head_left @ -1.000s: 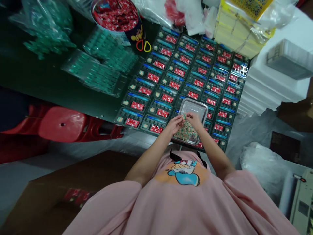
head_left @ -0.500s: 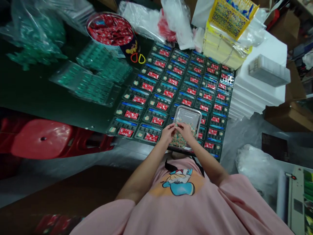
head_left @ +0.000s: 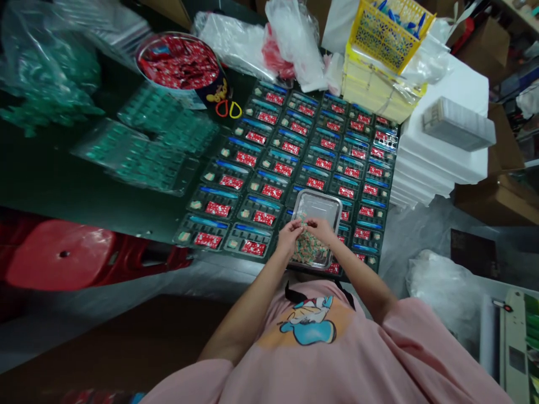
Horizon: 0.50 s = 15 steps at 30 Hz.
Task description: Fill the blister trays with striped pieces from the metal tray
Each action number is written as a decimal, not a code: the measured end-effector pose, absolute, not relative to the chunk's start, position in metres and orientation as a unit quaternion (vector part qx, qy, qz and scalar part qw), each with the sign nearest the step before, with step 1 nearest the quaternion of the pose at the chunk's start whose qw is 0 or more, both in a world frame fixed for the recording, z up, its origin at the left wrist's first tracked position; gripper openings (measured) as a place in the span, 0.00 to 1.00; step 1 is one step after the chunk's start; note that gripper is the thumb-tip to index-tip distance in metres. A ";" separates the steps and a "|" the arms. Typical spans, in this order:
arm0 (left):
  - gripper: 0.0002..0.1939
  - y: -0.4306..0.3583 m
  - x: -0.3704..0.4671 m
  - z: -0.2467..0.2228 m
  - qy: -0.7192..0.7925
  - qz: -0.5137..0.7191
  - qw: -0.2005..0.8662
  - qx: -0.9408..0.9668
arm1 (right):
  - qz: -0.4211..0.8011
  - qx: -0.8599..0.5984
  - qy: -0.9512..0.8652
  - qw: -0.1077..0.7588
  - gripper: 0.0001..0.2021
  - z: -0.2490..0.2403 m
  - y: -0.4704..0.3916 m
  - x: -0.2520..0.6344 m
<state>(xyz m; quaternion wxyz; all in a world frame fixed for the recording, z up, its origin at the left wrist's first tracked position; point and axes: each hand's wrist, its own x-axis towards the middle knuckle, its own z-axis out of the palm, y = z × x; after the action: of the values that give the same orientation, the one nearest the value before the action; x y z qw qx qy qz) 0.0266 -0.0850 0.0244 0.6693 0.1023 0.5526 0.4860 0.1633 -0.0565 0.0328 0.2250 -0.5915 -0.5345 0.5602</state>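
Note:
Both hands meet above a clear plastic tray (head_left: pixel 322 205) at the table's near edge. Loose small green-and-tan pieces (head_left: pixel 310 251) lie heaped in its near part. My left hand (head_left: pixel 289 235) is closed at the fingertips, close to the tray's left rim. Opposite it, my right hand (head_left: pixel 320 231) pinches with thumb and fingers almost touching the left fingertips. Whatever sits between the fingers is too small to make out. Around the tray lie rows of blister trays (head_left: pixel 272 191), each with a blue pen, a red patterned packet and a small pale piece.
A tub of red packets (head_left: pixel 181 62) stands at the back, beside scissors (head_left: pixel 228 109). Green parts in plastic packs (head_left: pixel 138 157) lie left. At the back right are a yellow basket (head_left: pixel 387 36) and stacked white foam sheets (head_left: pixel 446 134). A red stool (head_left: pixel 63 252) is at left.
The view has shifted a little, so the table's things sit slightly lower and further left. My hands stay together over the tray, fingertips still meeting.

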 end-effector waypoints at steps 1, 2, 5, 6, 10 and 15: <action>0.20 -0.084 0.030 0.024 0.552 0.485 0.670 0.108 | 0.570 -0.583 -0.535 0.220 0.09 0.033 -0.054 0.168; 0.20 -0.082 0.033 0.024 0.551 0.483 0.671 0.115 | 0.576 -0.577 -0.537 0.215 0.09 0.033 -0.050 0.173; 0.20 -0.078 0.038 0.023 0.554 0.477 0.667 0.144 | 0.552 -0.588 -0.554 0.207 0.09 0.034 -0.027 0.193; 0.20 -0.077 0.038 0.023 0.558 0.475 0.662 0.155 | 0.531 -0.600 -0.562 0.207 0.09 0.035 -0.014 0.201; 0.20 -0.077 0.034 0.025 0.590 0.476 0.626 0.182 | 0.446 -0.642 -0.587 0.213 0.08 0.042 0.068 0.232; 0.21 -0.085 0.029 0.024 0.634 0.481 0.580 0.175 | 0.356 -0.667 -0.617 0.218 0.08 0.043 0.195 0.249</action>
<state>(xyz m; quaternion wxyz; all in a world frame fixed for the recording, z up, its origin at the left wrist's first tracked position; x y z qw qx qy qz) 0.0291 -0.0850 0.0243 0.5797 0.1749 0.6338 0.4814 0.2488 0.1945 0.0432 0.2184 -0.6674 -0.6168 0.3557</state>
